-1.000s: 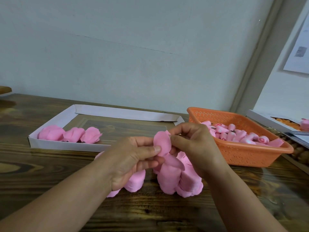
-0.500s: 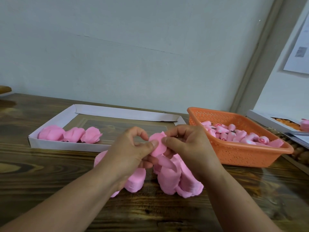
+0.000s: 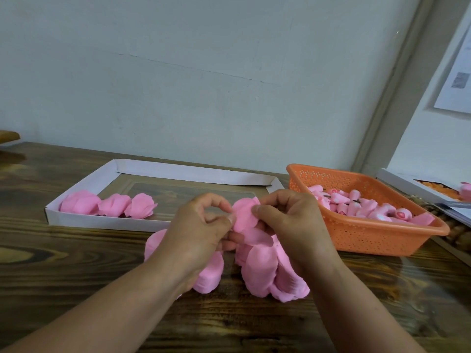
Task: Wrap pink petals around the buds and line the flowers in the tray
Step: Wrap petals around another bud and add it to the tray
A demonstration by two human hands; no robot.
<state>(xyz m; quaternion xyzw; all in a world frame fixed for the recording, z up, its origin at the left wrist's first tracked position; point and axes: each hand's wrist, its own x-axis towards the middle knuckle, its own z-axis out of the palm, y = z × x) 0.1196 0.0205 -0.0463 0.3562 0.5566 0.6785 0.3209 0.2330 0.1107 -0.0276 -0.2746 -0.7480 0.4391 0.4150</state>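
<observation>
Pink petal (image 3: 244,215) sits right in the middle, pinched from both sides: left hand (image 3: 201,225) has thumb and fingers curled onto its left edge, right hand (image 3: 293,220) grips the right edge. Whatever bud is inside is hidden by the fingers, can't tell. Under the hands a pile of loose petals (image 3: 265,271) lies on the wooden desk (image 3: 76,263), partly blocked by the wrists. White tray (image 3: 107,222) sits behind on the left with three finished flowers (image 3: 107,205) lined at its left end. Orange basket (image 3: 369,238) full of buds (image 3: 356,205) is on the right, close to the right hand.
</observation>
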